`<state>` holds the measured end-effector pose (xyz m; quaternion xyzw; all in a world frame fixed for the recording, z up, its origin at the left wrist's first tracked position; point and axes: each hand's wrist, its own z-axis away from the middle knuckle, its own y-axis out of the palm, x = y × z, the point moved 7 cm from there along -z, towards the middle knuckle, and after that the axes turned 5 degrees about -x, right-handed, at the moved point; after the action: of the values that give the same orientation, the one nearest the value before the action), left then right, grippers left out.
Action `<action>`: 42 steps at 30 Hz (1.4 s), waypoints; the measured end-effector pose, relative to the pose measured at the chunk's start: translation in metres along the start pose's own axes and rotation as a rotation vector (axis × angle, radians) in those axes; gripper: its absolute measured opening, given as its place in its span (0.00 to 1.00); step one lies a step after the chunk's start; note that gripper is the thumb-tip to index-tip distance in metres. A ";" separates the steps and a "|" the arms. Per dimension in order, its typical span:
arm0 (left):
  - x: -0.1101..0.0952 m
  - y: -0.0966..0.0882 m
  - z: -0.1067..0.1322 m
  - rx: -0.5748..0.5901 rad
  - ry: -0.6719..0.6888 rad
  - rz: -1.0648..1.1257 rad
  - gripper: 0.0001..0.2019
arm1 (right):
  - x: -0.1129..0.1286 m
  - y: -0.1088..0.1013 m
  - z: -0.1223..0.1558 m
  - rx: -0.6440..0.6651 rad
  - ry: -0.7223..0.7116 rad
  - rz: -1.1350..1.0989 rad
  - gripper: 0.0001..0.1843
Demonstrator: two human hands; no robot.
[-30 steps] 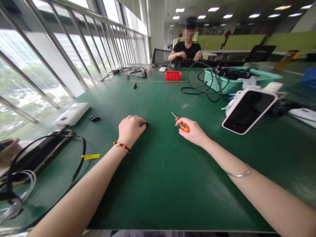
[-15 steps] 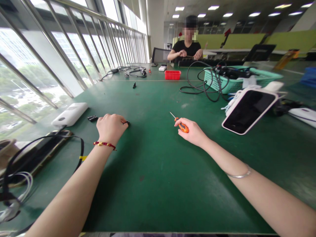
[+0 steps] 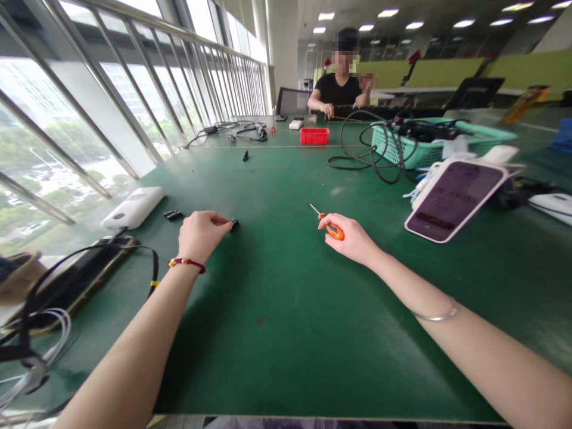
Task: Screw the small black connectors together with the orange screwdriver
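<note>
**Note Shift of Left Hand (image 3: 201, 233) Toward 9 O'Clock**

Compare with one second ago: find left hand moved toward 9 o'clock, nearer white box (image 3: 134, 207); find right hand (image 3: 351, 237) practically unmoved. Note phone (image 3: 458, 199) at 1 o'clock, changed from black screen to dim purplish display. Note also one hand of co-worker (image 3: 338, 89), at 12 o'clock, newly raised.

Observe left forearm (image 3: 147, 339) entering from 7 o'clock, with thumb and fingers pinched together on small black part (image 3: 235, 224), toward 3 o'clock of hand. Locate second black part (image 3: 173, 214) just beside knuckles, toward 10 o'clock.

Observe right forearm (image 3: 487, 345) entering from 4 o'clock, fingers curled loosely round orange screwdriver (image 3: 335, 231). See shaft (image 3: 314, 208) angled toward 11 o'clock, with tip well apart from small black part. Locate both hands over green table (image 3: 286, 333).
</note>
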<state>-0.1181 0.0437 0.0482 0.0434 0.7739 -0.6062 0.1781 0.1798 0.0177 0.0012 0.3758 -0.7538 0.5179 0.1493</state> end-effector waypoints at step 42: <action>-0.037 0.026 0.007 0.040 0.397 0.168 0.13 | 0.003 -0.003 0.001 -0.021 -0.032 0.071 0.08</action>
<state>-0.0749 0.0491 0.0346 0.2299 0.7754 -0.5839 0.0713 0.1802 0.0152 0.0050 0.3556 -0.7745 0.5086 0.1228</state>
